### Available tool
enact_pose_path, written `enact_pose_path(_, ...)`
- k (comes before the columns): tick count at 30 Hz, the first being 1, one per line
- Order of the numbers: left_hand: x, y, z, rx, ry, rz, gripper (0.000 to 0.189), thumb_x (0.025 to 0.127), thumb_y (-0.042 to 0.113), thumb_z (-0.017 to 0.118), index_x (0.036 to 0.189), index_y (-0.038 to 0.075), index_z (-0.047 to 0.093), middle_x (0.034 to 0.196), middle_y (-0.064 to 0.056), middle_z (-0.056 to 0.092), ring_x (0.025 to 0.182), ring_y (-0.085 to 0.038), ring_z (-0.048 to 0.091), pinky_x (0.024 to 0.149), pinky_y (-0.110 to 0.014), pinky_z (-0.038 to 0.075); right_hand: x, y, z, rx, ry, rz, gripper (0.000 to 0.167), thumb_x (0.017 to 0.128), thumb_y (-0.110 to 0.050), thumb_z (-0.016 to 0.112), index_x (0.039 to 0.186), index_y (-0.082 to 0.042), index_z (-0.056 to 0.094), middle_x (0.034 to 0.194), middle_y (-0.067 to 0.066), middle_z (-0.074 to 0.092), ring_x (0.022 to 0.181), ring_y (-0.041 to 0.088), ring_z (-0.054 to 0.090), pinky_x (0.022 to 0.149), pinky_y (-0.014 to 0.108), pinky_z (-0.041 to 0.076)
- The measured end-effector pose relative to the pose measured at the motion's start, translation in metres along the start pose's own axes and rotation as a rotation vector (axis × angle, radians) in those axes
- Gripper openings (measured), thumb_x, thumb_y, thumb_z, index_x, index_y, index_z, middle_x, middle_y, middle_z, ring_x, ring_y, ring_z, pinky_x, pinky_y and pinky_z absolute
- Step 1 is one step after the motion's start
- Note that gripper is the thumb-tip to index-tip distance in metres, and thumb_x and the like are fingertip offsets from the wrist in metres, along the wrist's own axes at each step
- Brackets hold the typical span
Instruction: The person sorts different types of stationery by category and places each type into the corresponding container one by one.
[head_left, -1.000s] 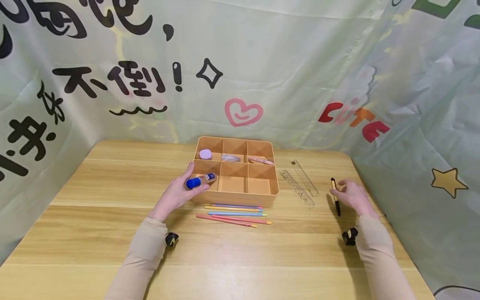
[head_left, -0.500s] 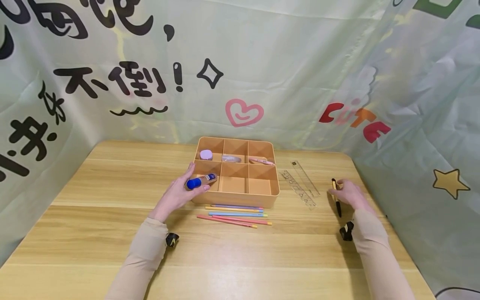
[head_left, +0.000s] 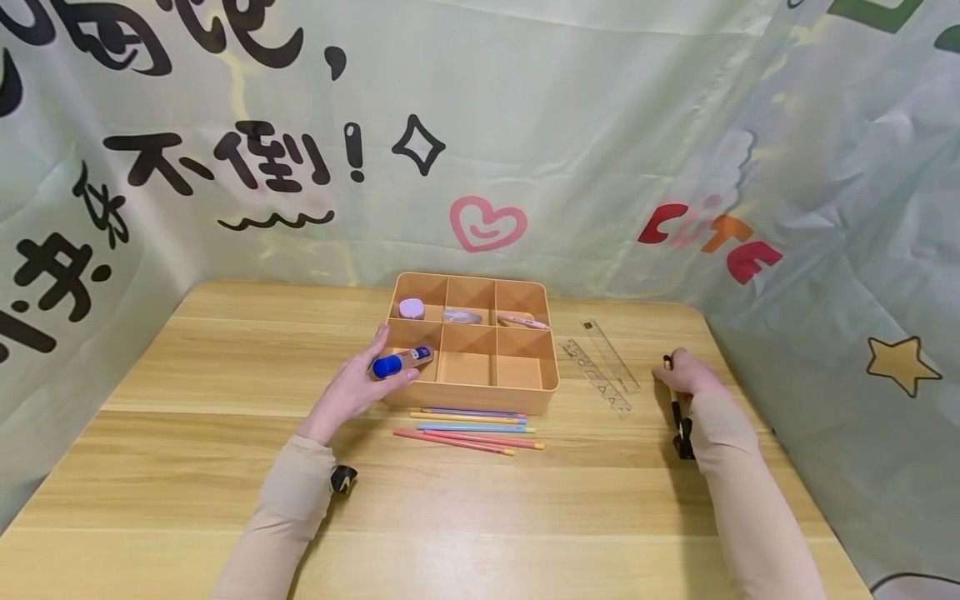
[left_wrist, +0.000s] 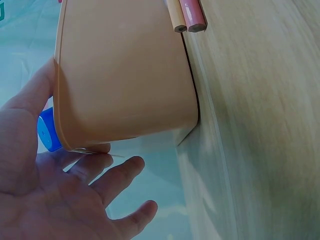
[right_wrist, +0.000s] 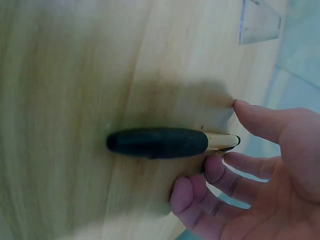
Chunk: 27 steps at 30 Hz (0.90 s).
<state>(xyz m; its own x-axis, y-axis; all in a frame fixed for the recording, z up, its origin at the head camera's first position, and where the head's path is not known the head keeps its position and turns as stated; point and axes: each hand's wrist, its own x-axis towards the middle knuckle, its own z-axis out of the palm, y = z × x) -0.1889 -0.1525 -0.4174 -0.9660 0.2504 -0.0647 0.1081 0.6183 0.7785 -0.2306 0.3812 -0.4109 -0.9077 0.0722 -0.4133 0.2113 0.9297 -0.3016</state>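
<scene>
My left hand [head_left: 352,387] rests against the front left corner of an orange organizer box [head_left: 468,398], its thumb at the front rim and its fingers spread along the left side. Beside that hand, a glue stick with a blue cap [head_left: 387,367] leans in the front left compartment, the cap poking over the rim. On the right of the table my right hand [head_left: 696,375] reaches around a black-and-yellow pen [right_wrist: 157,143] lying on the wood. In the right wrist view the thumb is apart from the pen, while the fingertips sit close along its other side.
Several colored pencils [head_left: 472,429] lie before the box. Two clear rulers [head_left: 611,358] lie between box and pen. The back compartments hold a small purple item [head_left: 411,309], a pale lilac item [head_left: 461,317] and a pink pen-like item [head_left: 522,322]. Printed cloth [head_left: 600,150] hangs behind.
My right hand and forearm have shifted slightly left and forward over the pen. The left hand, box and glue stick stay as they were.
</scene>
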Motion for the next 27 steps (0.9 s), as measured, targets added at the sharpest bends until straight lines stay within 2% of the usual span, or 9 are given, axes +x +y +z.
enact_pose_path(4, 0.0, -0.0011, -0.0003, 0.005, 0.002, 0.013, 0.1, 0.093, 0.057, 0.064, 0.163, 0.014, 0.007, 0.171, -0.009, 0.005, 0.153, -0.045, 0.021, 0.122, -0.064, 0.023, 0.0022, -0.0017, -0.0013, -0.009, -0.019, 0.023, 0.051, 0.105, -0.028, 0.042, 0.126, 0.018, 0.033, 0.084, 0.023, 0.058, 0.057, 0.021, 0.058, 0.06, 0.035, 0.052)
enact_pose_path(10, 0.0005, -0.0006, -0.0003, 0.003, 0.001, 0.017, 0.1, 0.093, 0.058, 0.064, 0.163, 0.013, 0.007, 0.171, -0.008, 0.005, 0.153, -0.045, 0.021, 0.122, -0.063, 0.023, 0.0043, -0.0008, -0.0026, -0.051, -0.007, 0.033, 0.054, 0.105, -0.026, 0.042, 0.131, 0.02, 0.028, 0.1, 0.033, 0.058, 0.077, 0.032, 0.06, 0.079, 0.047, 0.05)
enact_pose_path(13, 0.0008, -0.0004, -0.0008, 0.005, 0.001, 0.012, 0.1, 0.093, 0.058, 0.064, 0.163, 0.014, 0.007, 0.171, -0.008, 0.005, 0.153, -0.045, 0.021, 0.122, -0.063, 0.023, 0.0055, 0.0005, -0.0018, -0.022, -0.011, 0.039, 0.053, 0.106, -0.025, 0.041, 0.132, 0.018, 0.026, 0.094, 0.029, 0.06, 0.074, 0.03, 0.06, 0.077, 0.047, 0.05)
enact_pose_path(17, 0.0008, -0.0003, -0.0012, 0.014, 0.001, 0.016, 0.098, 0.094, 0.056, 0.063, 0.163, 0.013, 0.008, 0.17, -0.01, 0.005, 0.152, -0.046, 0.02, 0.122, -0.064, 0.021, 0.0063, 0.0016, 0.0014, 0.001, 0.003, 0.028, 0.049, 0.105, -0.023, 0.04, 0.131, 0.017, 0.027, 0.076, 0.017, 0.059, 0.063, 0.024, 0.059, 0.067, 0.039, 0.05)
enact_pose_path(19, 0.0006, -0.0003, -0.0012, 0.015, 0.0, 0.019, 0.098, 0.094, 0.056, 0.063, 0.162, 0.012, 0.008, 0.17, -0.01, 0.005, 0.153, -0.046, 0.02, 0.122, -0.064, 0.021, 0.0062, 0.0012, 0.0028, -0.005, 0.019, 0.024, 0.048, 0.105, -0.022, 0.04, 0.131, 0.018, 0.028, 0.074, 0.017, 0.059, 0.061, 0.023, 0.058, 0.064, 0.036, 0.049)
enact_pose_path(23, -0.0005, 0.0005, -0.0014, 0.01, -0.003, 0.019, 0.099, 0.094, 0.056, 0.063, 0.163, 0.012, 0.007, 0.17, -0.011, 0.005, 0.153, -0.046, 0.02, 0.122, -0.064, 0.022, 0.0058, -0.0002, 0.0041, -0.004, 0.033, 0.031, 0.044, 0.106, -0.02, 0.038, 0.13, 0.016, 0.03, 0.083, 0.022, 0.057, 0.063, 0.024, 0.056, 0.058, 0.032, 0.047)
enact_pose_path(27, -0.0007, 0.0008, -0.0014, 0.003, -0.001, 0.013, 0.099, 0.093, 0.056, 0.064, 0.163, 0.013, 0.007, 0.171, -0.009, 0.004, 0.153, -0.045, 0.019, 0.122, -0.064, 0.021, 0.0054, 0.0001, 0.0027, -0.027, 0.043, 0.032, 0.038, 0.104, -0.018, 0.039, 0.125, 0.014, 0.034, 0.096, 0.029, 0.052, 0.073, 0.031, 0.054, 0.063, 0.035, 0.047)
